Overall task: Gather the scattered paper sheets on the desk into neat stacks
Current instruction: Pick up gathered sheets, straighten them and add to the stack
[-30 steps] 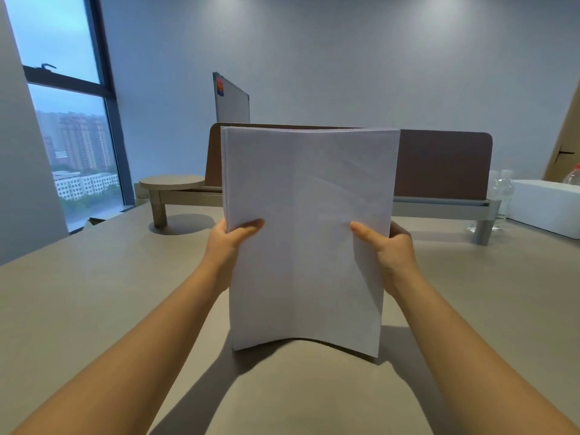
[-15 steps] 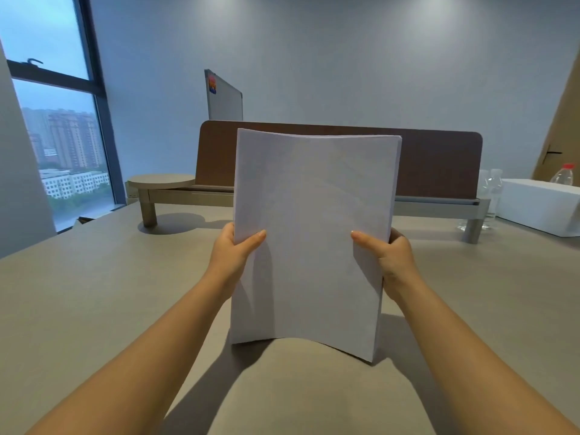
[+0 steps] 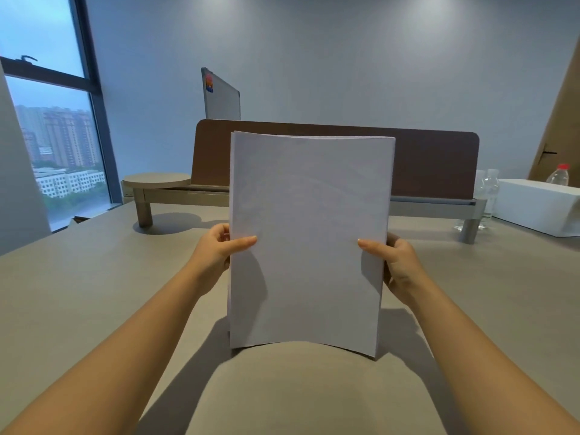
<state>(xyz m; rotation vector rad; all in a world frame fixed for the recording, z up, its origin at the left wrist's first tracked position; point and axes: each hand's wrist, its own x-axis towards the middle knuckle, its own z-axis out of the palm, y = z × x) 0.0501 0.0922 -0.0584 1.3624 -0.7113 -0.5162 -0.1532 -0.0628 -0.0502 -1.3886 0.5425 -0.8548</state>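
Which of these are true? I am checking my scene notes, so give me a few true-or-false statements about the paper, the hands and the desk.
1. Both hands grip the paper stack, left hand and right hand at its side edges. True.
2. The stack lies flat on the desk. False: it stands upright, bottom edge down at the desk.
3. A red-capped bottle shows behind the white box. True.
4. The window is on the right. False: it is on the left.

Grey wall [image 3: 345, 58], window [image 3: 47, 120] left, brown desk divider [image 3: 439, 164]
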